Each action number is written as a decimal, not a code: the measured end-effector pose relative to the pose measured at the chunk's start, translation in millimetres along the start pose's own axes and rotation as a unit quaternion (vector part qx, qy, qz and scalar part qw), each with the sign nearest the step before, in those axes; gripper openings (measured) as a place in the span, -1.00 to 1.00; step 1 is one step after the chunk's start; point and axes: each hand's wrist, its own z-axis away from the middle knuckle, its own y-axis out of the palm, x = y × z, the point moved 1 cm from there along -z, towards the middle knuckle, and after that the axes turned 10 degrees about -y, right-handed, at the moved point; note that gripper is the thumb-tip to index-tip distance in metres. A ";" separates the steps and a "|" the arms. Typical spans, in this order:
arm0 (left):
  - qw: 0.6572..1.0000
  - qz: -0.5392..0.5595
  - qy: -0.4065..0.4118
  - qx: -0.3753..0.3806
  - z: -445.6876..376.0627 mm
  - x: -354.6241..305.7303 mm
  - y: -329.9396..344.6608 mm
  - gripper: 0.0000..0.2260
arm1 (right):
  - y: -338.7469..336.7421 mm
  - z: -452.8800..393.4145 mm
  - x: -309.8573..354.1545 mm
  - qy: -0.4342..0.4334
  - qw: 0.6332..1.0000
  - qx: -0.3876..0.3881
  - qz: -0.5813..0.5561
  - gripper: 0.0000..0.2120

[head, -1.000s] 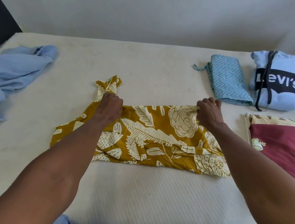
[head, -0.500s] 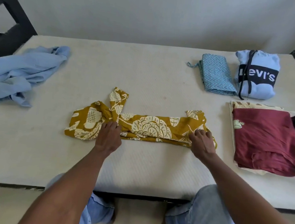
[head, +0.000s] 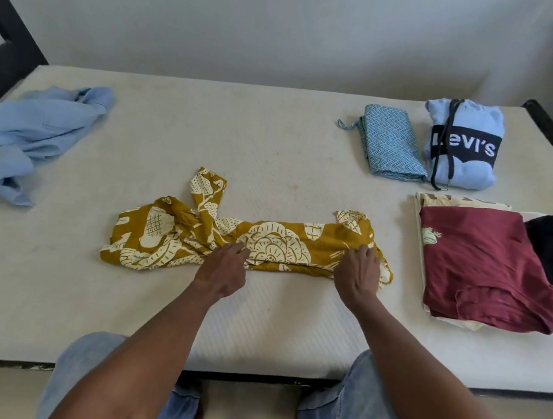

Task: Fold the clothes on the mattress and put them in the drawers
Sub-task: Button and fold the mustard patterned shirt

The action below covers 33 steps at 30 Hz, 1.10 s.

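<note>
Presently we judge the task partly done: on the mattress [head: 275, 147], folded garments sit at the right, including a maroon shirt [head: 482, 263] and Levi's hoodie [head: 461, 144], while a blue shirt [head: 28, 133] lies crumpled at the left. We note the mustard floral garment [head: 247, 240] lies mid-mattress as a long band, our left hand [head: 223, 268] and right hand [head: 360, 274] pressing it with relaxed fingers; drawers are not in view.

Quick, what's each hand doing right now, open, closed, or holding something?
Left hand: open, fingers resting on the mustard floral garment.
Right hand: open, fingers pressing the garment's right end.
</note>
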 end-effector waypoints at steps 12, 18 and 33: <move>0.971 0.124 -0.066 -0.193 -11.9 38.0 -21.5 -0.82 | -4.1 -31.2 59.7 -0.028 0.996 -0.061 -0.054 -0.78; 0.942 0.176 -0.163 -0.233 -21.0 98.4 -13.0 -0.90 | -5.4 -112.8 178.4 -0.080 0.958 0.037 -0.273 -0.82; 0.921 0.256 -0.261 -0.134 -32.9 127.5 21.4 -0.87 | -2.7 -179.9 304.9 -0.032 0.906 0.053 -0.419 -0.87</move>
